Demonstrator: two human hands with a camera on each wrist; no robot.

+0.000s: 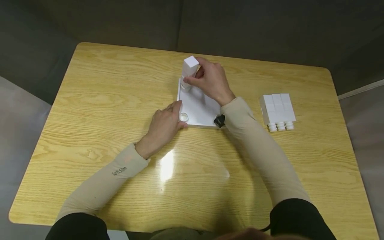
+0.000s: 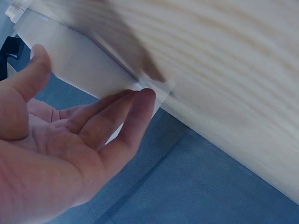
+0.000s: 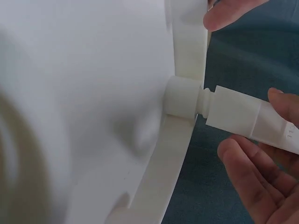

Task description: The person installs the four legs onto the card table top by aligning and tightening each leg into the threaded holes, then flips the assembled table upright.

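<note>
Two sleeved arms reach from the near edge of the wooden table (image 1: 90, 110) toward a white square base plate (image 1: 199, 108) lying slightly beyond its middle. Much of the plate's right side is hidden under the right forearm, and a small black object (image 1: 219, 120) at the plate's near right corner is too partly covered to identify. The left hand (image 1: 163, 125) lies flat with relaxed, nearly straight fingers against the plate's near left corner, fingertips touching its edge just beside a short round socket (image 1: 183, 117); it holds nothing. Farther back, the right hand (image 1: 210, 80) pinches a white square peg (image 1: 190, 66) between thumb and fingers, the peg standing upright with its round, grooved lower end at the socket of the plate's far left corner; how deep it sits cannot be told. Near the table's right edge, three more white pegs (image 1: 278, 110) lie side by side, touching.
</note>
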